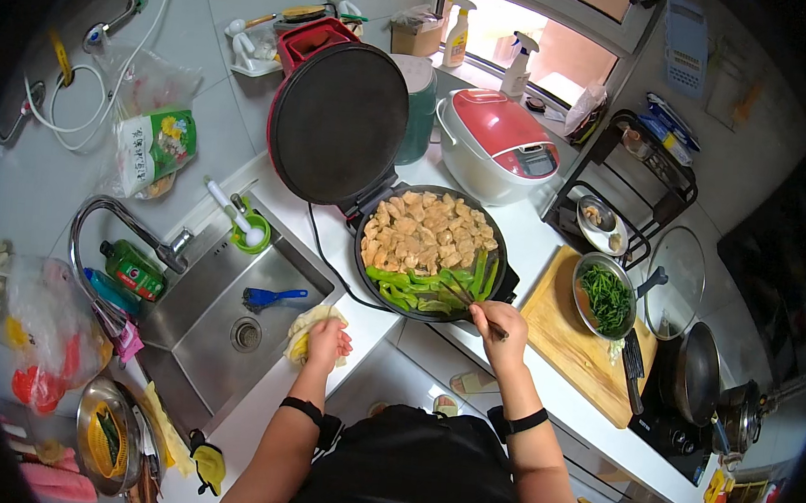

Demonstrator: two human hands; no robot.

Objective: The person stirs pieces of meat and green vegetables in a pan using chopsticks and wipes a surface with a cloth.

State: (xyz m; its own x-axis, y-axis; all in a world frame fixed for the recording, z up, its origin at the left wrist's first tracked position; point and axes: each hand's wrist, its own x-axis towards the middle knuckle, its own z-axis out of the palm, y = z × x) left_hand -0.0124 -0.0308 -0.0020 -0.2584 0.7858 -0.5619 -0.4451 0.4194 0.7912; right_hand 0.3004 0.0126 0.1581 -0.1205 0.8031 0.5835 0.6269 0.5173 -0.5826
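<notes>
My right hand [502, 332] grips a pair of dark chopsticks [462, 294] over the near rim of an open electric baking pan [361, 276]. Their tips are among green pepper strips [401, 279] in the near part of the pan. Pale browned meat pieces [429, 232] fill the far part. The pan's round black lid [342, 121] stands raised at the back left. Over a pale yellow cloth [296, 339] at the sink's edge is my left hand [326, 344], its fingers loosely curled. Whether it grips the cloth cannot be made out.
Left lies a steel sink [194, 335] with a blue brush [273, 298] and a faucet [86, 219]. Behind the pan stands a red-and-white rice cooker [498, 146]. Right, a wooden cutting board [557, 353] bears a bowl of chopped greens [606, 301] and a knife [633, 373].
</notes>
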